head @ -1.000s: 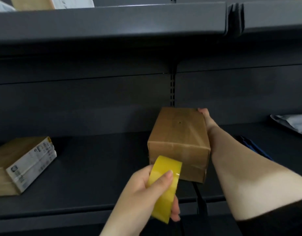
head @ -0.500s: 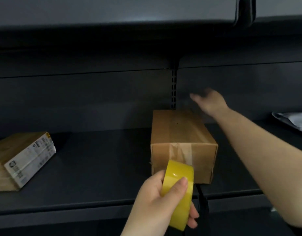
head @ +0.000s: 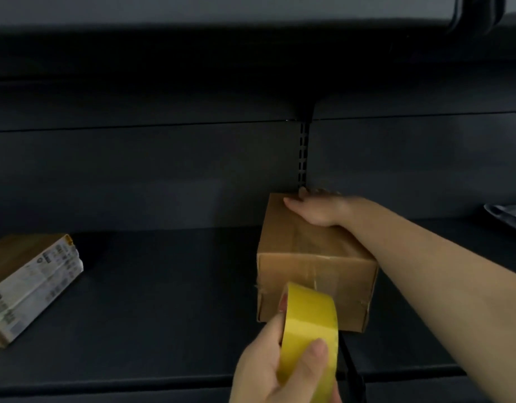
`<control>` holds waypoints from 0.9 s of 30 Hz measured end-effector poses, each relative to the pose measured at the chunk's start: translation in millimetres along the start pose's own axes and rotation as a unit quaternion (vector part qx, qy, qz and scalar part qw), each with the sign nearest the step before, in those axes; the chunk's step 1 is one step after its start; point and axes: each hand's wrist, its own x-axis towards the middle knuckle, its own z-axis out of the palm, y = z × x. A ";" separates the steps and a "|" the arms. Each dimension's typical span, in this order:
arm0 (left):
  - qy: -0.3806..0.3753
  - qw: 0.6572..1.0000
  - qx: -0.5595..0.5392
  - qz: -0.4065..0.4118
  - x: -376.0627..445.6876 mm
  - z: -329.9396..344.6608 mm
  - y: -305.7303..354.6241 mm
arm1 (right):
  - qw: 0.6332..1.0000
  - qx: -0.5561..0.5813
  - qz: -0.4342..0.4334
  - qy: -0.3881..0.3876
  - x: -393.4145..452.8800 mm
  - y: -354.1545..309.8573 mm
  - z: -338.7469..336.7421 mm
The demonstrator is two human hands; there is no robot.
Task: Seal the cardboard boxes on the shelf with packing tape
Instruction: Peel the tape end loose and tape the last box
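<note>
1. At the right edge, a pale object (head: 509,218) on the shelf was cut off and could not be identified; your right fingers curled out of sight behind the cardboard box (head: 312,263).
2. Your right hand (head: 318,209) lay flat on the box's far top edge; your left hand (head: 275,370) pinched the yellow tape roll (head: 309,335) just before the box's front face.
3. The box sat near the front of a dark metal shelf (head: 163,301) with a slotted upright behind it.
4. A second box (head: 27,283) lay well apart at the left, its white label print too blurred to read
</note>
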 end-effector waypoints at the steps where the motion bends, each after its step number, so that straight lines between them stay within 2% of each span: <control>1: -0.008 1.000 0.009 0.001 1.5 -2.3 -0.5 | 1.000 0.018 0.007 0.012 9.2 3.9 1.0; 5: -0.043 0.999 0.024 -0.007 9.4 -17.1 6.2 | 0.994 0.105 0.012 0.031 29.0 8.1 -1.0; 11: -0.006 0.994 0.105 -0.014 29.3 -35.8 11.1 | 0.993 0.109 0.018 0.044 38.2 12.3 -3.3; 14: -0.057 0.976 0.209 -0.006 37.4 -45.3 17.1 | 0.993 0.105 0.019 0.059 41.1 12.6 -2.7; 17: -0.117 0.957 0.265 -0.025 43.5 -51.8 23.1 | 0.992 0.106 0.022 0.062 46.2 15.0 -2.7; 21: -0.106 0.931 0.349 0.002 55.5 -52.4 24.1 | 0.992 0.088 0.037 0.078 56.4 19.6 -1.0; 23: -0.102 0.935 0.340 0.008 59.9 -52.0 26.6 | 0.993 0.081 0.040 0.082 60.0 20.3 -1.7; 27: -0.142 0.956 0.254 0.021 66.9 -52.5 26.5 | 0.992 0.091 0.035 0.084 63.0 19.7 -4.8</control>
